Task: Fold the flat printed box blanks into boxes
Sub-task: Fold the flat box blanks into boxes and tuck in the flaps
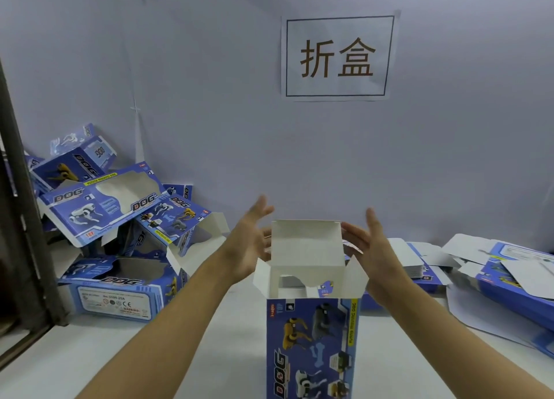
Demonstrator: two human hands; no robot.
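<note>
Nearest to me, the blue printed box (pixel 311 347) stands upright on the white table (pixel 209 353), its top end open. I can see white card walls inside and a cut-out window on the far wall; nothing that I can make out lies in it. Its tall lid flap (pixel 307 245) sticks straight up at the back, and a small side flap splays outward on either side of the opening.

My left hand (pixel 248 242) is just left of that lid flap, fingers straight and spread wide, palm turned toward the card; its fingertips reach past the flap's left edge, but I cannot tell whether they touch it. My right hand (pixel 371 248) mirrors it on the right, fingers straight and loosely apart, the lower fingers right at the flap's right edge. Neither hand grips anything.

Further back on the left, a heap of folded boxes (pixel 120 212) lies tumbled against the wall, several with open ends and windows showing hollow interiors. On the right, a stack of flat box blanks (pixel 509 278) rests well apart from the hands. On the far wall hangs a paper sign (pixel 338 57) with two large characters.
</note>
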